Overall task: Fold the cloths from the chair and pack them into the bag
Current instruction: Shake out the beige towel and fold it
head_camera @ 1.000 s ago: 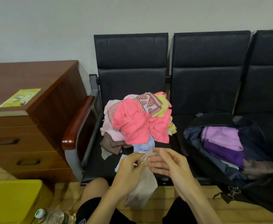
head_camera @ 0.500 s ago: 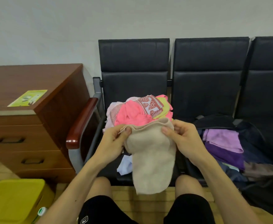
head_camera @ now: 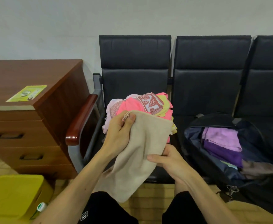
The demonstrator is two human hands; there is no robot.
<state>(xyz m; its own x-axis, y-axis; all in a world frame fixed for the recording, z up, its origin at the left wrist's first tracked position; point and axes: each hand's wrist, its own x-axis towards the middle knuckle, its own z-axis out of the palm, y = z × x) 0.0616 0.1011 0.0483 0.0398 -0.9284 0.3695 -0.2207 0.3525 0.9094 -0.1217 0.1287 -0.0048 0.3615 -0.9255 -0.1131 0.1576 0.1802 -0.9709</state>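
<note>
A beige cloth (head_camera: 142, 151) is held in the air by both hands, in front of the leftmost chair (head_camera: 135, 65) in a row of black seats. Its upper left corner is pinched by the left hand (head_camera: 118, 135), between the thumb and the curled fingers (head_camera: 114, 123). The right edge, lower down, is gripped by the right hand (head_camera: 169, 160), with the thumb laid across the front and the other fingers closed behind the fabric. Between the two grips the cloth is stretched on a slant, and its lower end is left hanging loose over the black shorts (head_camera: 103, 207).

Behind the held cloth, a pile of cloths (head_camera: 148, 104) is heaped unfolded on the chair seat. Pink, yellow and pale pink pieces can be made out, and one is patterned with red and white leaves. On the next seat to the right a dark bag (head_camera: 195, 139) is laid open, apart from the pile. Inside it a folded lilac cloth (head_camera: 220, 138) is stacked on a folded deep purple cloth (head_camera: 223, 156). Beside these what seems to be a brownish cloth (head_camera: 258, 169) is tucked, though its shape is blurred.

To the left of the chair a wooden drawer cabinet (head_camera: 35, 131) is set against the wall, just beside the chair's wooden armrest (head_camera: 82, 118). A yellow-green leaflet (head_camera: 26, 93) is laid on its top. On the floor below, a yellow box (head_camera: 13, 193) is seen, with a capped bottle (head_camera: 41, 207) just beside it.
</note>
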